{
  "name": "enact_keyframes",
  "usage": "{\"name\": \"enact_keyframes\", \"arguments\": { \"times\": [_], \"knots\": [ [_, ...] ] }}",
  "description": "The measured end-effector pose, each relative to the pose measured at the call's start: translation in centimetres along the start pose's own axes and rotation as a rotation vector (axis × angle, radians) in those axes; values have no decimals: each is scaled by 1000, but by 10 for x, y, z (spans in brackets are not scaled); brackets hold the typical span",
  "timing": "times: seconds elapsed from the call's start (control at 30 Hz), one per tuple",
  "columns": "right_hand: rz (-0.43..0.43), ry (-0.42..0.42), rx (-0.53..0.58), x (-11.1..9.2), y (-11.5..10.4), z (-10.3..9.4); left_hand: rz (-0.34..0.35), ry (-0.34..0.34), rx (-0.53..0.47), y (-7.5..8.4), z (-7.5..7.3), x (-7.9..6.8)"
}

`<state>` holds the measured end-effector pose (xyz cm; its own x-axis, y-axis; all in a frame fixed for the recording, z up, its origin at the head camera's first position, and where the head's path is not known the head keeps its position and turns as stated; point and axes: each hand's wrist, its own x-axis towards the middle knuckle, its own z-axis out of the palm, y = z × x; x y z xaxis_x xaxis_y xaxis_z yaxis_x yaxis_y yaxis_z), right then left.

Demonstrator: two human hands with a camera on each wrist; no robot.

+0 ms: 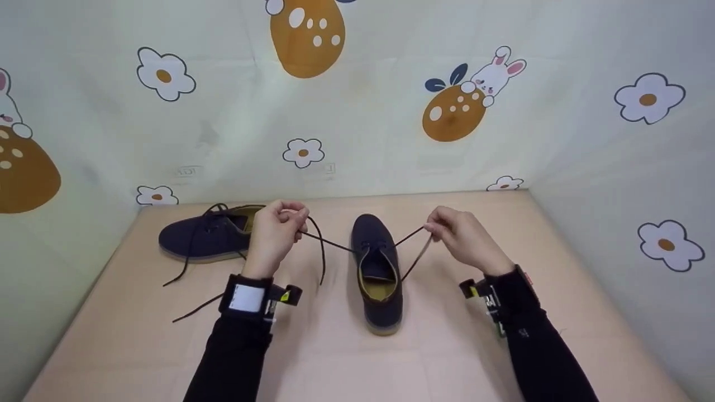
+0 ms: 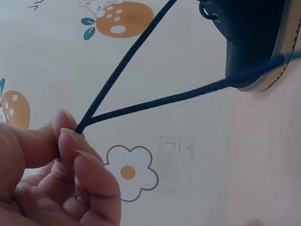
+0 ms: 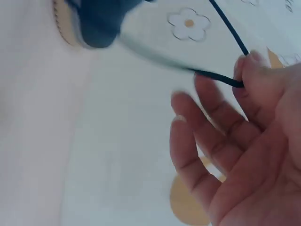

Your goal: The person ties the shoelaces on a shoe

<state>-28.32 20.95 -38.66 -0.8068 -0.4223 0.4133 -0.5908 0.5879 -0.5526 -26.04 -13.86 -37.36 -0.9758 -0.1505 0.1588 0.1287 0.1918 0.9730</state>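
Note:
A navy lace-up shoe [image 1: 380, 310] stands in the middle of the table, toe pointing to the back wall. On its left, my left hand [image 1: 277, 231] pinches one end of its dark shoelace [image 1: 329, 242] between thumb and fingertips, and the loose tail hangs down. My right hand [image 1: 466, 237] pinches the other lace end on the right, with its tail drooping beside the shoe. Both lace ends stretch outward from the eyelets. In the right wrist view the thumb and index finger grip the lace [image 3: 218, 76], while the other fingers [image 3: 183, 146] are loosely spread.
A second navy shoe [image 1: 192, 237] lies behind my left hand, toe to the left, its untied laces trailing over the table [image 1: 447, 357]. A pale printed curtain [image 1: 368, 111] with rabbits and flowers encloses the table at the back and sides.

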Motion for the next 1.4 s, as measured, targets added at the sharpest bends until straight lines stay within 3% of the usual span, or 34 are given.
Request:
{"name": "enact_keyframes", "arguments": {
  "times": [0.1, 0.27, 0.33, 0.5, 0.63, 0.7, 0.77, 0.9, 1.0, 1.1, 1.23, 1.4],
  "knots": [
    [45, 10, 75, -2, -2, -10, -10, 3, 41, 0, -3, 1],
    [63, -40, 351, -2, -11, -8, -23, 14, 79, -2, -5, 2],
    [30, -17, 362, -1, -14, -5, -21, 16, 71, -2, -6, 2],
    [2, 68, 53, -2, -12, -10, -32, 29, 35, -2, -6, 4],
    [169, -98, -46, -6, 1, -14, -57, 5, 45, -3, -5, 4],
    [239, -196, -41, -7, 7, -11, -72, -39, 133, -5, -3, 3],
    [261, -268, -10, -6, 10, -6, -69, -100, 297, -7, -1, 0],
    [163, -324, 23, -3, 7, 9, 24, -261, 567, -12, 11, -7],
    [86, -324, 24, -1, 1, 19, 133, -419, 599, -19, 24, -10],
    [40, -302, 8, 0, -1, 25, 205, -529, 600, -27, 34, -10],
    [13, -251, -30, 0, -1, 20, 226, -546, 640, -29, 32, -9],
    [39, -180, -138, -3, 4, 2, 192, -506, 769, -16, 14, -13]
  ]
}}
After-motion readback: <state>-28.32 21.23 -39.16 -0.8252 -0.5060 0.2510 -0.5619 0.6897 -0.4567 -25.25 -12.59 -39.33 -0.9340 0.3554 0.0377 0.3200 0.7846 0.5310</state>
